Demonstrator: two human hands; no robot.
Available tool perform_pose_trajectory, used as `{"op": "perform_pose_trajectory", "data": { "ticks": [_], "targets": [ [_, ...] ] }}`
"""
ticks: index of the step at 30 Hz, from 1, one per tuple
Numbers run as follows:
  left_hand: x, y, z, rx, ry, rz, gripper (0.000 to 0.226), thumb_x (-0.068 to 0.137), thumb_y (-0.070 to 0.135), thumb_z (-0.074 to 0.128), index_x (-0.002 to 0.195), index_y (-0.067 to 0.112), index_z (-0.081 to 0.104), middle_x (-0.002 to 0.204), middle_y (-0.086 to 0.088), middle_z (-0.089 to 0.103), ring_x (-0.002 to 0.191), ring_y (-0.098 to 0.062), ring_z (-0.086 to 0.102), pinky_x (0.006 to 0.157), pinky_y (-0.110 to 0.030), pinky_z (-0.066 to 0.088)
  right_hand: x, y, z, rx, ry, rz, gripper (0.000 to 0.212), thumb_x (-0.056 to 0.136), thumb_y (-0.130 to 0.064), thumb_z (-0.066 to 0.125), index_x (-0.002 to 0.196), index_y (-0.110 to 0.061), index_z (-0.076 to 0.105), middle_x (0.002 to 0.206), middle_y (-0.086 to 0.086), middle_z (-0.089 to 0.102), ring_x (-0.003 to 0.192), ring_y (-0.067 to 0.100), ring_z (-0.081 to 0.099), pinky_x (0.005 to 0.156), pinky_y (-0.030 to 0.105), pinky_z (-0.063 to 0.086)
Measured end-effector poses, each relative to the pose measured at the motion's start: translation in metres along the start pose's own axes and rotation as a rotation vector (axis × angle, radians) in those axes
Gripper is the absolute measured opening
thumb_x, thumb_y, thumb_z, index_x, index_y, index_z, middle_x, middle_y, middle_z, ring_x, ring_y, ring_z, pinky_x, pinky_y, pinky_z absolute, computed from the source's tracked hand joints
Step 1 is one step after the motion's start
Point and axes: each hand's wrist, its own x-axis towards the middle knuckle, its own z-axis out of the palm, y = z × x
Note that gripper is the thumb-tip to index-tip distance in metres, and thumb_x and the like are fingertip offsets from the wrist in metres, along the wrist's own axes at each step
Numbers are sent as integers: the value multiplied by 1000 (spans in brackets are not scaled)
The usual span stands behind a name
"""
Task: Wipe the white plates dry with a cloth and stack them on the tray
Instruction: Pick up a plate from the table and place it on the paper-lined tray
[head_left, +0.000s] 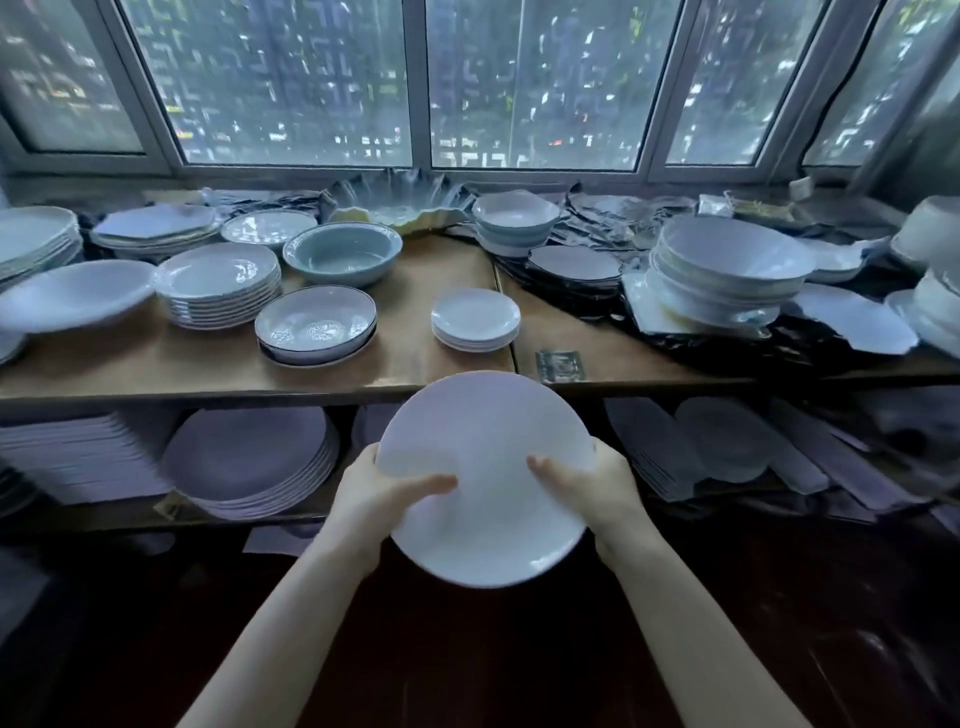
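I hold one round white plate (488, 447) in both hands, in front of the shelf edge and tilted toward me. My left hand (384, 493) grips its left rim with the thumb lying across the face. My right hand (592, 483) grips the right rim, thumb on the face too. A small stack of white plates (475, 318) sits on the wooden shelf top (415, 364) just beyond. No cloth and no tray can be seen.
The shelf top holds several stacks of plates and bowls: a dark-rimmed bowl pair (317, 325), a pale blue bowl (343, 254), a plate stack (218, 286) at left, stacked bowls (732, 270) at right. More plates (254, 462) fill the lower shelf. Windows stand behind.
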Motion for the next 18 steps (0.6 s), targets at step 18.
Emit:
{"op": "perform_pose_trajectory", "data": {
  "ticks": [18],
  "targets": [
    [399, 68, 69, -67, 17, -106, 78, 41, 21, 88, 115, 21, 64, 109, -2, 72, 99, -25, 69, 89, -55, 55, 387, -38, 80, -12, 10, 151, 26, 74, -20, 85, 92, -24, 68, 95, 2, 75, 87, 23, 71, 79, 48, 60]
  ]
}}
